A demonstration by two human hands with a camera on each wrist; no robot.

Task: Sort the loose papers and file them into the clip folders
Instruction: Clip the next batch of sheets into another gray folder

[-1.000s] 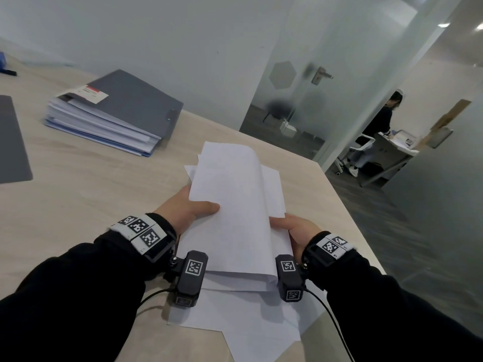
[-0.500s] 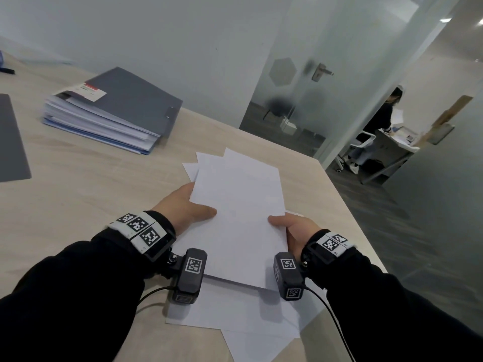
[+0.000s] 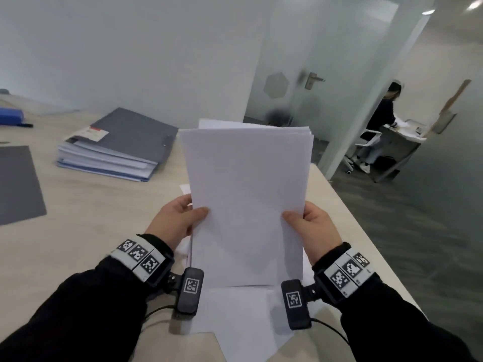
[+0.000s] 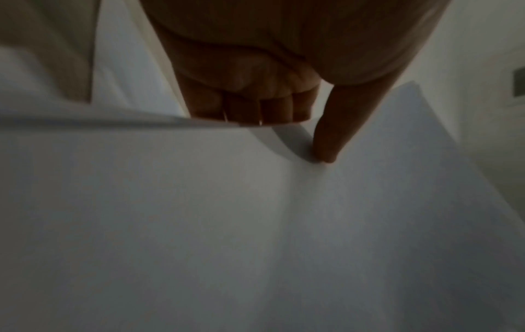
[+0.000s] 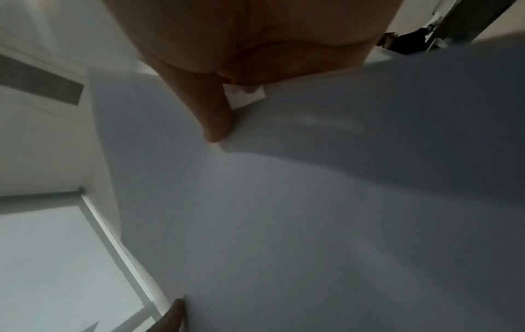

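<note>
While the bundle lay nearly flat half a second ago, the head view shows the paper stack (image 3: 245, 205) raised upright above the surface (image 3: 86, 205), left hand (image 3: 177, 218) and right hand (image 3: 311, 226) pinching its side edges; loose sheets (image 3: 235, 314) remain below, the grey clip folder (image 3: 130, 137) apart. Left wrist: thumb (image 4: 329, 134) pressing paper. Right wrist: thumb (image 5: 216, 116) likewise. Squaring probably precedes filing.

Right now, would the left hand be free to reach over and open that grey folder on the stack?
Probably not yet. The left hand grips one side of the paper stack, and the right hand holds the other. The grey folder lies uncovered farther left with bare table between, so only the papers occupy it.
</note>
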